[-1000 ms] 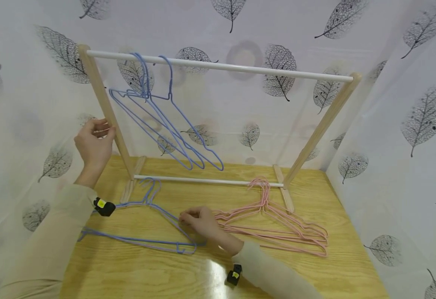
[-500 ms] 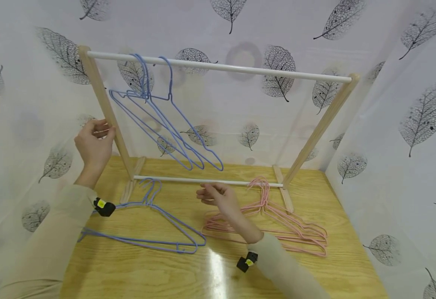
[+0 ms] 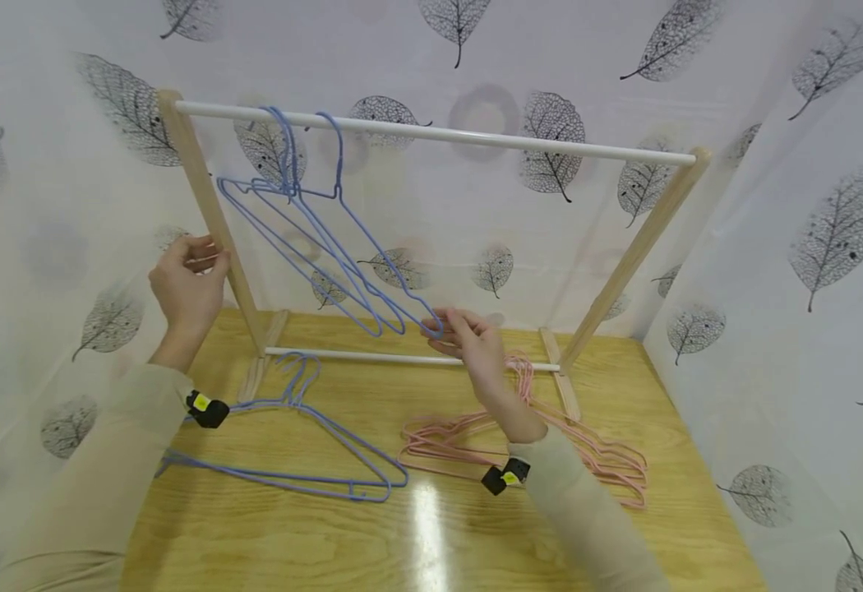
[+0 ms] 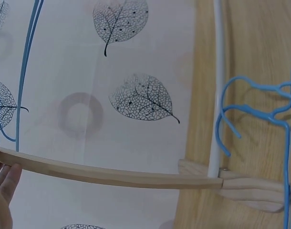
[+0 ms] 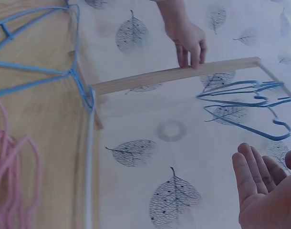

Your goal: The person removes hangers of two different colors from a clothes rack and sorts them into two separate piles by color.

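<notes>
Seen from the head, my left hand (image 3: 187,284) grips the left wooden post (image 3: 200,185) of a small clothes rack, thumb and fingers on either side of it. Several blue wire hangers (image 3: 339,156) hang from the rack's white top bar, toward the left. My right hand (image 3: 479,349) is raised at the lower right corner of the nearest one, overlapping it in the head view. In the right wrist view, the fingers of my right hand (image 5: 267,195) are loosely extended, with a gap between them and the hung hanger (image 5: 262,132).
Blue hangers (image 3: 294,399) lie on the wooden table (image 3: 313,543) at left, hooks near the lower white rail (image 3: 365,356). A pile of pink hangers (image 3: 523,378) lies at right, partly behind my right forearm. The right post (image 3: 631,263) stands beyond, before leaf-patterned cloth (image 3: 757,205).
My right hand has left the blue hangers on the table and risen right and away, to the corner of the hung hanger. The left hand stays on the post.
</notes>
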The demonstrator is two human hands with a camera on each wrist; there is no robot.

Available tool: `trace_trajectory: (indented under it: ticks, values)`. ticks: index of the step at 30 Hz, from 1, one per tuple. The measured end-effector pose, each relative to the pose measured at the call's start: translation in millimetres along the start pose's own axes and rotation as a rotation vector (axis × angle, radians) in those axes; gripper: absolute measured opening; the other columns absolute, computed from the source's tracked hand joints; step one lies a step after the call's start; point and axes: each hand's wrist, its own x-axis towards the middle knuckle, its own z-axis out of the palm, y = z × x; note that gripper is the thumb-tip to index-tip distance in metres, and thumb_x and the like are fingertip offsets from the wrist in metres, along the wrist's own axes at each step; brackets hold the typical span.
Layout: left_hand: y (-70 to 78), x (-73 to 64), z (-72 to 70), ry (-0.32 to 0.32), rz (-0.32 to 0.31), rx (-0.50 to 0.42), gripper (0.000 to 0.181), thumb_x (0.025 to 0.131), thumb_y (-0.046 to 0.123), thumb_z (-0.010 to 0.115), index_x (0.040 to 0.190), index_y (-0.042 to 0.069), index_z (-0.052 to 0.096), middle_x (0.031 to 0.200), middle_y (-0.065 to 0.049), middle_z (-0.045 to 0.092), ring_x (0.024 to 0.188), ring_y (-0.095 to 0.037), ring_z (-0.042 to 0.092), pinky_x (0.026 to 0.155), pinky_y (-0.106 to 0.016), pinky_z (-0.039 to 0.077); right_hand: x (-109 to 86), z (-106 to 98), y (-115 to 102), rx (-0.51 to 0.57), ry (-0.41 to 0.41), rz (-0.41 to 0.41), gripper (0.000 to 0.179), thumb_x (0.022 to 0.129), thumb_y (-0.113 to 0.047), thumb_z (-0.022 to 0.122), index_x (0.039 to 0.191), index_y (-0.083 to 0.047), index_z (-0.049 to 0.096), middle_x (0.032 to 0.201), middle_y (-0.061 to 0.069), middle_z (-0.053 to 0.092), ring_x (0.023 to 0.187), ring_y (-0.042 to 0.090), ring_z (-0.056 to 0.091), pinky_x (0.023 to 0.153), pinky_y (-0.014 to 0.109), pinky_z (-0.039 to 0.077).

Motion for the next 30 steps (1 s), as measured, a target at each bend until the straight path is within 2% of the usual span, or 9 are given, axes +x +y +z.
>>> trace_trajectory:
  ticks: [4,6,10,15,19,23,26,30]
  values:
    - [0.1,-0.5,-3.2,-0.007,0.012,0.021,0.027,0.099,0.019,0.071,0.118,0.001,0.075,0.115,-0.022,0.079,0.073,0.031,0.05,0.078,-0.002,0.054,6.8,1,-15,-0.051,-0.029,-0.043,0.04,0.111,-0.025,0.056,0.127,0.009,0.069,0.115,0.026,0.077,0.095,0.016,0.082,0.088,0.035,0.067]
    - [0.1,-0.9,-4.2,-0.014,0.014,0.027,0.028,0.099,0.02,0.07,0.119,0.001,0.075,0.115,-0.022,0.079,0.074,0.031,0.05,0.077,-0.002,0.053,8.9,4,-21,-0.081,-0.05,-0.069,0.039,0.111,-0.025,0.056,0.127,0.008,0.07,0.117,0.028,0.076,0.099,0.019,0.081,0.09,0.035,0.067]
    - [-0.1,-1.6,-4.7,-0.021,0.011,0.033,0.028,0.1,0.02,0.069,0.12,0.001,0.074,0.115,-0.022,0.078,0.074,0.031,0.049,0.076,-0.001,0.051,11.6,10,-31,-0.136,-0.092,-0.112,0.038,0.111,-0.024,0.056,0.128,0.007,0.069,0.122,0.029,0.074,0.107,0.024,0.08,0.098,0.044,0.064]
    - [-0.1,-2.1,-4.6,-0.017,0.015,0.035,0.028,0.1,0.021,0.069,0.12,0.001,0.074,0.115,-0.022,0.079,0.073,0.032,0.049,0.076,0.0,0.052,14.2,20,-38,-0.172,-0.13,-0.11,0.036,0.11,-0.02,0.057,0.13,0.007,0.068,0.128,0.029,0.072,0.114,0.03,0.077,0.105,0.049,0.061]
    - [-0.4,-2.2,-4.2,-0.017,0.012,0.031,0.028,0.1,0.021,0.07,0.12,0.001,0.074,0.115,-0.023,0.079,0.073,0.032,0.048,0.073,0.003,0.048,16.4,27,-38,-0.18,-0.16,-0.11,0.036,0.11,-0.016,0.056,0.132,0.011,0.065,0.129,0.032,0.07,0.119,0.043,0.072,0.106,0.046,0.061]
    - [-0.9,-1.7,-2.7,-0.014,0.017,0.022,0.029,0.099,0.021,0.071,0.119,0.001,0.075,0.114,-0.023,0.079,0.072,0.032,0.049,0.072,0.003,0.048,18.2,31,-34,-0.194,-0.164,-0.116,0.033,0.108,-0.012,0.058,0.132,0.011,0.065,0.129,0.037,0.067,0.12,0.048,0.07,0.105,0.045,0.061]
    - [-1.2,-1.5,-1.5,-0.013,0.021,0.019,0.028,0.099,0.021,0.071,0.119,0.001,0.075,0.114,-0.023,0.079,0.072,0.032,0.049,0.072,0.004,0.047,19.9,34,-30,-0.206,-0.154,-0.124,0.032,0.107,-0.009,0.06,0.131,0.011,0.065,0.129,0.037,0.067,0.119,0.047,0.071,0.104,0.047,0.06]
    - [-0.9,-0.9,-0.4,-0.015,0.019,0.02,0.028,0.099,0.02,0.071,0.119,0.001,0.074,0.114,-0.023,0.079,0.073,0.032,0.049,0.073,0.003,0.047,21.9,37,-26,-0.245,-0.14,-0.138,0.03,0.105,-0.008,0.063,0.13,0.01,0.067,0.126,0.033,0.071,0.115,0.04,0.075,0.101,0.038,0.063]
